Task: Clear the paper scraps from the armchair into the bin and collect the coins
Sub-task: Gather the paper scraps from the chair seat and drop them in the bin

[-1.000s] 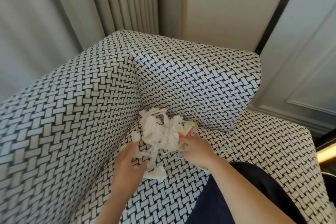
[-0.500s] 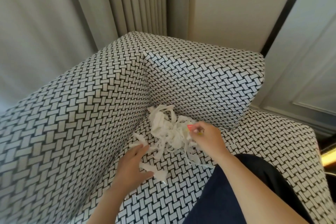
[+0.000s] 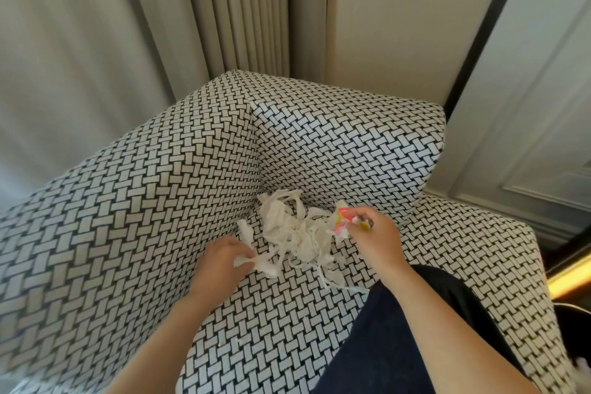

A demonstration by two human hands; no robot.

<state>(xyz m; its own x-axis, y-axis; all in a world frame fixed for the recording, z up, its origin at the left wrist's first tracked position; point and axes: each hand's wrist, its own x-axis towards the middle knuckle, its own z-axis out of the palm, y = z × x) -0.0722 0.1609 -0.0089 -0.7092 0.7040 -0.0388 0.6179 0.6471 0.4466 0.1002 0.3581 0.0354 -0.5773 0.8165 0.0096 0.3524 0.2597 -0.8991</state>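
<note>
A tangle of thin white paper strips [image 3: 294, 230] lies in the far corner of the black-and-white basket-weave armchair [image 3: 128, 233] seat. The left hand [image 3: 220, 262] curls round a limp white scrap [image 3: 260, 265] at the pile's near-left edge. The right hand [image 3: 375, 243] pinches a crumpled red-and-yellow scrap [image 3: 342, 222]. I'd sweep both hands inward and bunch the flimsy strips before lifting. No coins or bin show.

A heap of white paper scraps [image 3: 295, 233] lies in the far corner of the armchair [image 3: 128, 217] seat, where backrest meets armrest. The left hand [image 3: 220, 262] pinches a white scrap [image 3: 259, 265] at the heap's near left edge. The right hand [image 3: 375, 241] grips a pink and yellow scrap [image 3: 343, 221] at the heap's right. Pale curtains [image 3: 192, 9] hang beyond.
</note>
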